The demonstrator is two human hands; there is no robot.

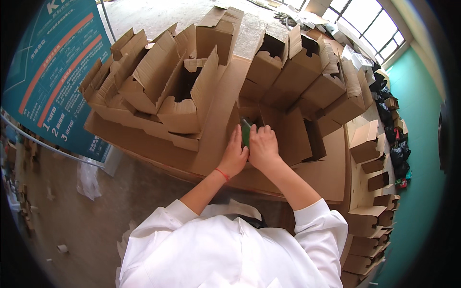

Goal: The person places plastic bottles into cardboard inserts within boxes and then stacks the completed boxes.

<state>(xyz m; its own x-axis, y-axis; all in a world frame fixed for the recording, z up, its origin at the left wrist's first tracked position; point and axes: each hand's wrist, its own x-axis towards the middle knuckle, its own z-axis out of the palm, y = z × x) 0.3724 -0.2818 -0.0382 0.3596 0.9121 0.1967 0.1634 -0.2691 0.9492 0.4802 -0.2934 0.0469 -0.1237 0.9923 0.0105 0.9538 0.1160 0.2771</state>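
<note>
Close together over the cardboard-covered table [211, 161], my two hands meet around a small green item [246, 134]. My left hand [233, 153], with a red cord at the wrist, is closed on its left side with the thumb toward me. My right hand [263, 145] has its fingers curled against its right side. The green item looks flat and has a shiny upper end. Its exact kind cannot be made out, as my fingers cover much of it. Just right of my right hand lies an open brown carton [284, 137] on its side.
Open brown cartons [180, 113] stand grouped at the left, and another row of cartons [305, 62] stands at the back right. More boxes [362, 223] line the right side. A teal printed banner [57, 72] rises at the left. Black bags [397, 153] lie along the green wall.
</note>
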